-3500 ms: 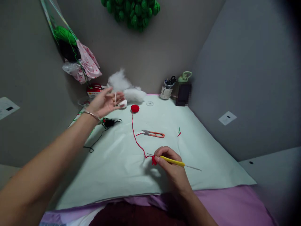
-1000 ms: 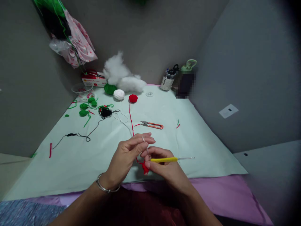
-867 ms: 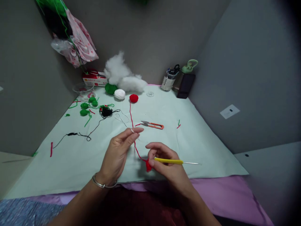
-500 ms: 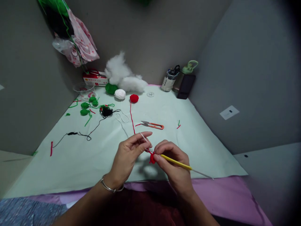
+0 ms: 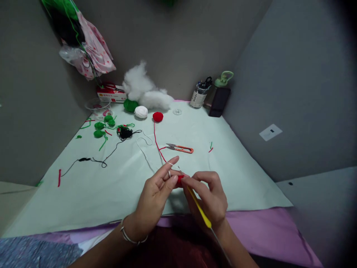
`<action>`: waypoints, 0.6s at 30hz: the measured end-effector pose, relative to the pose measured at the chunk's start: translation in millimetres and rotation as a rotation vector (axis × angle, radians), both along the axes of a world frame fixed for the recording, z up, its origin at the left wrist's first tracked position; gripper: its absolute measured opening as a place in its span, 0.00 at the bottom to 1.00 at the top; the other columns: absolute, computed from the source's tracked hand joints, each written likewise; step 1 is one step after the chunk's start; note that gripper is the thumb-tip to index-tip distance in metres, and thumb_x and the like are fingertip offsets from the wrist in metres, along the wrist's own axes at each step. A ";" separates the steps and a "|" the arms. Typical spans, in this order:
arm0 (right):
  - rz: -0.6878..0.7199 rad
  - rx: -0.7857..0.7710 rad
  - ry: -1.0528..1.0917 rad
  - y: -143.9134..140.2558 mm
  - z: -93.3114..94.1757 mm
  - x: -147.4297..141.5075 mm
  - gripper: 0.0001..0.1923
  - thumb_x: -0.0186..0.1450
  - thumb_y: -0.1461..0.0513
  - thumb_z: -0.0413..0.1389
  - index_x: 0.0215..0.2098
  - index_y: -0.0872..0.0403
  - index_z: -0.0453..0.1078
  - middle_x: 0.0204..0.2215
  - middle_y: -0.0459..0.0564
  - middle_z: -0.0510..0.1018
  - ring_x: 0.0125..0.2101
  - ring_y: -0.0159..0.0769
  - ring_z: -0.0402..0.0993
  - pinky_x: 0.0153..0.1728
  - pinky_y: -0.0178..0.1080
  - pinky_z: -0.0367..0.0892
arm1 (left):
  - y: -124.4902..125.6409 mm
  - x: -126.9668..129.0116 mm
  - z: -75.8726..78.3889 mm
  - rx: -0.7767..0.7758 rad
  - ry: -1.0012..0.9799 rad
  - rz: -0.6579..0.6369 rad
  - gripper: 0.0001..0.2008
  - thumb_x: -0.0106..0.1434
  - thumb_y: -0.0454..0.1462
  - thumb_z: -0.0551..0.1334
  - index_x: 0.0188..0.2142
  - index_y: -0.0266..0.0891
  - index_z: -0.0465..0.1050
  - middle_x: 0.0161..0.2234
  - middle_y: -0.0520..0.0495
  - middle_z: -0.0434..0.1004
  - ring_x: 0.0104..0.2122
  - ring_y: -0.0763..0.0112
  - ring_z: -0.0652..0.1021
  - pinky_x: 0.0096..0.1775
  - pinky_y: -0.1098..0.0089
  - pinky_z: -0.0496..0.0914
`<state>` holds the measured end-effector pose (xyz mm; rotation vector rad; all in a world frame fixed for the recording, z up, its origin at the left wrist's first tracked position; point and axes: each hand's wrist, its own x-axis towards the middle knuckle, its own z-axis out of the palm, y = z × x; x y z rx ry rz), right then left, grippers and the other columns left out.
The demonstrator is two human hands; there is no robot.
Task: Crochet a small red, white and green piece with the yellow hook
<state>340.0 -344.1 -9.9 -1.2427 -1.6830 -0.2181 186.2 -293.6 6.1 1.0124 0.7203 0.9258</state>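
Between the fingertips of both hands is a small red crochet piece (image 5: 180, 181), partly hidden by the fingers. My left hand (image 5: 156, 195) pinches it with the thumb, the index finger is stretched out, and white yarn (image 5: 169, 173) loops over the fingers. My right hand (image 5: 208, 197) is closed on a crochet hook (image 5: 201, 211) with a yellow handle, its rear metal end pointing down toward me. The hook's tip shows just above the red piece. A red strand (image 5: 156, 137) runs from the red yarn ball (image 5: 157, 117) toward my left hand.
Orange thread snips (image 5: 184, 149) lie beyond my hands. Farther back are a white yarn ball (image 5: 141, 112), green yarn (image 5: 130, 105), stuffing (image 5: 150, 97), and a clear tub (image 5: 97, 107). Black yarn (image 5: 124, 133) lies left. A pen holder (image 5: 198, 98) and phone (image 5: 220, 102) stand back right.
The crochet hook has swung from pointing rightward to pointing steeply down toward me. My right hand has turned with it, and my left index finger has straightened upward.
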 end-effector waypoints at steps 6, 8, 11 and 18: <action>0.049 0.062 0.021 -2.7 -5.2 -3.9 0.28 0.64 0.74 0.61 0.58 0.43 0.73 0.34 0.49 0.75 0.33 0.38 0.76 0.30 0.39 0.74 | 1.9 -2.1 -1.0 -0.147 -0.095 -0.115 0.22 0.63 0.40 0.73 0.57 0.52 0.81 0.37 0.50 0.82 0.40 0.67 0.81 0.51 0.66 0.73; 0.090 0.019 0.132 -2.1 -4.1 -5.8 0.25 0.65 0.74 0.60 0.53 0.43 0.74 0.33 0.47 0.72 0.31 0.36 0.74 0.29 0.38 0.73 | 3.7 -0.9 -2.9 -0.187 -0.117 -0.118 0.20 0.61 0.40 0.75 0.54 0.52 0.83 0.35 0.51 0.82 0.37 0.69 0.80 0.48 0.67 0.73; 0.192 -0.082 0.279 -0.7 -2.8 -5.3 0.17 0.66 0.73 0.59 0.46 0.47 0.75 0.33 0.47 0.70 0.32 0.34 0.72 0.31 0.36 0.72 | 5.1 0.9 -5.5 -0.210 -0.120 -0.080 0.20 0.58 0.40 0.77 0.51 0.50 0.84 0.32 0.51 0.81 0.34 0.71 0.78 0.46 0.68 0.72; 0.309 -0.343 0.454 2.3 5.7 2.1 0.06 0.68 0.66 0.62 0.39 0.48 0.74 0.32 0.44 0.72 0.34 0.33 0.71 0.35 0.36 0.68 | 3.6 0.4 -8.9 -0.219 -0.128 -0.076 0.22 0.59 0.43 0.76 0.53 0.47 0.83 0.32 0.51 0.80 0.35 0.70 0.78 0.44 0.69 0.71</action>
